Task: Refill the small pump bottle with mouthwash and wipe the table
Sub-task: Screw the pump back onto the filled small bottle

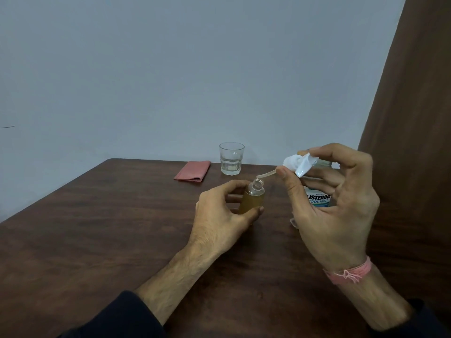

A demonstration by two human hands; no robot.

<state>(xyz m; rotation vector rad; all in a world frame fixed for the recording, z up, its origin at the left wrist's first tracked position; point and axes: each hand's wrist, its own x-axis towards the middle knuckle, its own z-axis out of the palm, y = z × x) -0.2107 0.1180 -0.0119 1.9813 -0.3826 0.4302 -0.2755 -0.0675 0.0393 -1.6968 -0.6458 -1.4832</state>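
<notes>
**Pump head lifted clear of the small bottle**

Seen from the head camera, looking down over a dark wooden table (97, 240). Left hand (219, 211) curled round the small bottle (252, 197), just right of centre, fingers behind and thumb in front; bottle held leaning a little, neck open, amber liquid up to about the shoulder. Right hand (334, 206) raised at about two o'clock from the bottle, pinching the white pump head (296, 163) between thumb and fingertips, remaining fingers loosely spread. Dip tube (266, 175) slanted down and left from the pump head, its tip just above the bottle's open mouth, apparently not touching the rim.

Behind the right hand, at three o'clock from the small bottle, the mouthwash bottle (318, 197), mostly hidden, only part of its label showing; cap not visible, so open or closed impossible to tell. At twelve o'clock, near the table's far edge, a clear glass (231, 158) with a little colourless liquid at the bottom. At ten o'clock, a folded pink cloth (192, 173), lying flat, well apart from both hands.

Judged step: pump head either just drawn out or about to go back in; not decidable from this moment alone. If out for refilling, next move called for parking the pump head, then a steady pour into a narrow neck with the left hand bracing the bottle upright. If going back, tube tip to be centred over the mouth first. Wiping not yet begun, cloth untouched.
</notes>
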